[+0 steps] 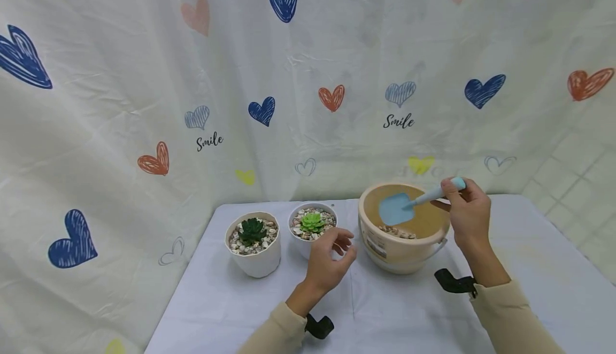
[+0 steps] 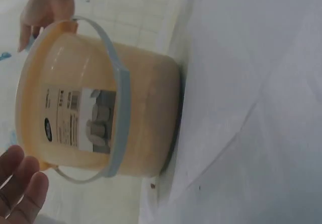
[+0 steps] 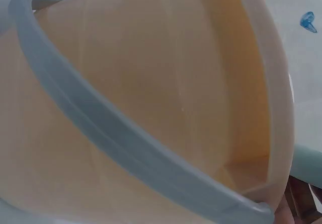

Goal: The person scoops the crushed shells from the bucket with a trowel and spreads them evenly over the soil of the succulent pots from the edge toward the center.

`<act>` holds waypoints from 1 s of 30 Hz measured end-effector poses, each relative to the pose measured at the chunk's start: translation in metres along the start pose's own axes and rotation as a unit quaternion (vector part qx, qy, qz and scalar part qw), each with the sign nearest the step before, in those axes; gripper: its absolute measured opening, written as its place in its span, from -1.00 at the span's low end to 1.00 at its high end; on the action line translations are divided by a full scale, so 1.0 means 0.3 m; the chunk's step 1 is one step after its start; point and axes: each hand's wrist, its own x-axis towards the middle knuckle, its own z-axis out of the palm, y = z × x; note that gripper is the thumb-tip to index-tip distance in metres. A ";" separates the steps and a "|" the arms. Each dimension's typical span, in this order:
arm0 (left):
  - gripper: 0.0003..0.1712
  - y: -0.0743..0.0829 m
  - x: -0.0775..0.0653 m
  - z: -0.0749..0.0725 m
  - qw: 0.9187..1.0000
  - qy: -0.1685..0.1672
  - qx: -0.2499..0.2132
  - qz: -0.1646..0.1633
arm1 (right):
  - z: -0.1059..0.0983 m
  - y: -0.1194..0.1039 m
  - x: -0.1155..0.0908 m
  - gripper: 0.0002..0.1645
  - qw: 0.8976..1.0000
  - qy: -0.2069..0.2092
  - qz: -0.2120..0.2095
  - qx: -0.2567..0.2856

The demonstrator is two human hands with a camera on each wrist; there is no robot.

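My right hand [image 1: 470, 219] grips the handle of a light blue toy-like trowel [image 1: 397, 209]. The trowel's blade is tilted inside the mouth of a peach-coloured bucket [image 1: 401, 260], above some pebbles [image 1: 397, 231] at its bottom. My left hand [image 1: 323, 262], fingers loosely bent and holding nothing, hovers between the bucket and a small white pot [image 1: 299, 245] with a bright green succulent [image 1: 313, 222] in pebbles. In the left wrist view, the left fingertips [image 2: 30, 196] appear near the bucket's rim. The right wrist view is mostly filled by the bucket's wall and its grey-blue handle [image 3: 108, 126].
Left of the small pot stands another white pot [image 1: 260, 266] with a dark green succulent [image 1: 252, 231] set in pebbles. All stand on a table with a white cloth [image 1: 380, 311]. Behind it hangs a curtain [image 1: 337, 38] printed with hearts.
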 end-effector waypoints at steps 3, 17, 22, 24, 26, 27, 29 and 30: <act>-0.69 0.011 0.011 0.037 0.997 -0.033 -0.033 -0.061 | -0.007 0.013 0.004 -0.73 0.994 -0.046 -0.012 -0.103; -0.25 0.000 0.062 0.155 0.980 -0.047 -0.090 -0.173 | 0.003 0.076 -0.009 -0.55 0.886 -0.123 -0.123 -0.430; -0.21 -0.007 0.079 0.178 0.974 -0.046 -0.099 -0.198 | 0.000 0.088 -0.012 -0.54 0.868 -0.143 -0.143 -0.454; -0.20 -0.011 0.085 0.185 0.971 -0.045 -0.111 -0.205 | 0.000 0.091 -0.014 -0.56 0.865 -0.142 -0.150 -0.458; -0.19 -0.015 0.089 0.192 0.968 -0.044 -0.126 -0.214 | -0.001 0.093 -0.015 -0.59 0.862 -0.139 -0.157 -0.461; -0.19 -0.017 0.091 0.195 0.966 -0.044 -0.133 -0.219 | -0.001 0.093 -0.016 -0.60 0.861 -0.137 -0.160 -0.462; -0.19 -0.019 0.093 0.200 0.961 -0.040 -0.150 -0.227 | 0.000 0.092 -0.016 -0.60 0.860 -0.137 -0.164 -0.464; -0.19 -0.020 0.094 0.203 0.960 -0.040 -0.154 -0.230 | 0.001 0.091 -0.016 -0.59 0.859 -0.137 -0.165 -0.466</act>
